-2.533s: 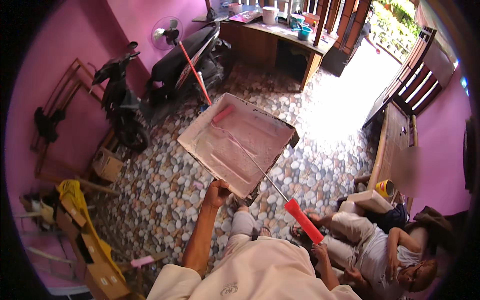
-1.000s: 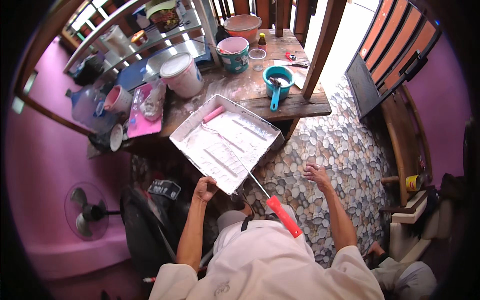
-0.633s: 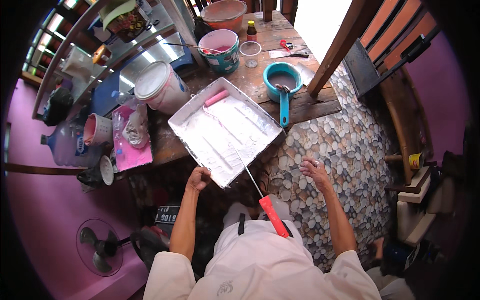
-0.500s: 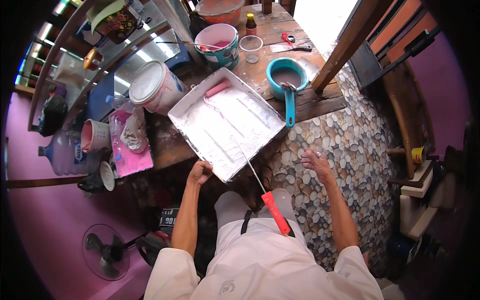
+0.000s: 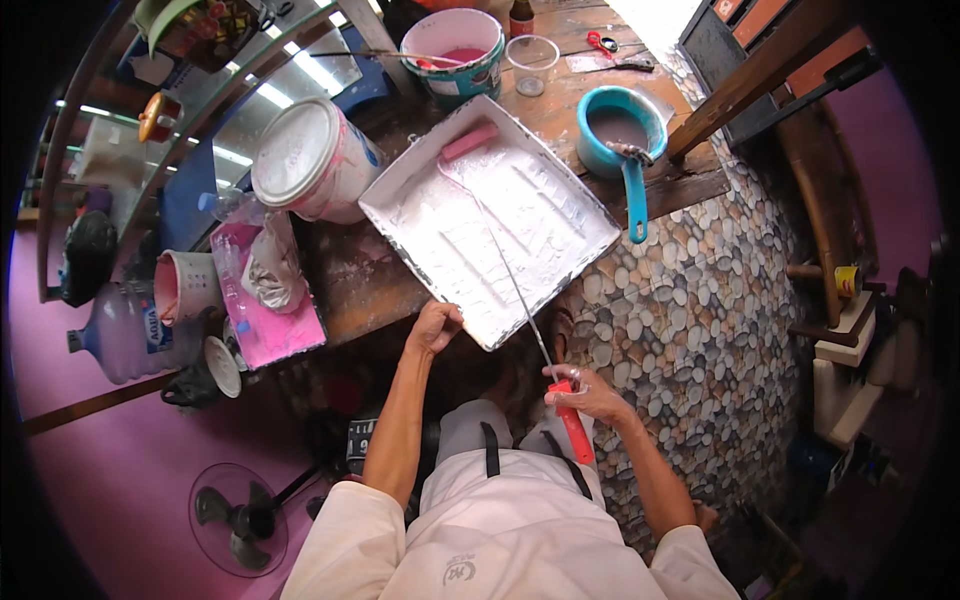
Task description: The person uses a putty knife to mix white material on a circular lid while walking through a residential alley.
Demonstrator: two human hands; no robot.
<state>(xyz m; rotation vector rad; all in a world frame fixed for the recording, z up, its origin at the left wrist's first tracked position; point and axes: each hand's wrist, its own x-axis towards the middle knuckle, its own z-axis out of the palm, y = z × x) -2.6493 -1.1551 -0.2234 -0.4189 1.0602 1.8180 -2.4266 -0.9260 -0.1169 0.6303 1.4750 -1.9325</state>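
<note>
A white paint tray point(image 5: 408, 252), smeared with white paint, lies at an angle on the wooden table and juts over its near edge. My left hand point(image 5: 436, 326) is closed on the tray's near left corner. Inside the tray rests the pink sleeve of a paint roller point(image 5: 468, 142), at the far end. Its thin metal rod crosses the tray toward me, and its red handle point(image 5: 576, 437) sticks out over my lap. My right hand point(image 5: 592, 395) has its fingers round the upper end of that handle, where the rod goes in.
A turquoise dipper point(image 5: 635, 195) with greyish liquid stands right of the tray. Behind are a paint bucket point(image 5: 470, 85) with a stick across it and a clear plastic cup point(image 5: 531, 68). A lidded white bucket point(image 5: 310, 160) and a pink tray point(image 5: 235, 262) sit left. A wooden post point(image 5: 745, 90) rises at right.
My right hand has moved left from beside the roller and taken hold of its red handle. My left hand stays at the tray's corner. The whole view has shifted slightly.
</note>
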